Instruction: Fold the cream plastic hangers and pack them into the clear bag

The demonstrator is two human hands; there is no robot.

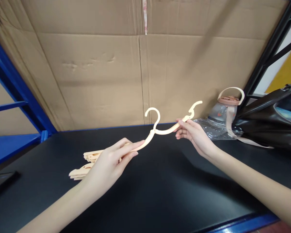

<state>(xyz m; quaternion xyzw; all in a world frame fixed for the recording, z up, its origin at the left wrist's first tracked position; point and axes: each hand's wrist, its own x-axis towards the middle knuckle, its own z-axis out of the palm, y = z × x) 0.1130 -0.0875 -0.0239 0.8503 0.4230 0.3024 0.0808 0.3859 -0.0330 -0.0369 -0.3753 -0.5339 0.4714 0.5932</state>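
Note:
A cream folding clothes hanger (166, 131) is held above the black tabletop, its curved hook pointing up. My left hand (113, 158) pinches the left arm of the hanger between thumb and fingers. Farther right, my right hand (190, 132) grips the other arm, whose notched end sticks out past the fingers and bends upward. Behind my left wrist lies a stack of similar cream hangers (81, 171), partly covered by that hand and forearm.
A clear bottle (220, 111) with a pink lid and strap stands at the back right beside crumpled clear plastic (205, 129). A black bag (266, 113) rests at the right. Cardboard (99, 81) lines the back; blue frame posts (16, 77) stand left. A dark flat object (2, 183) lies at left.

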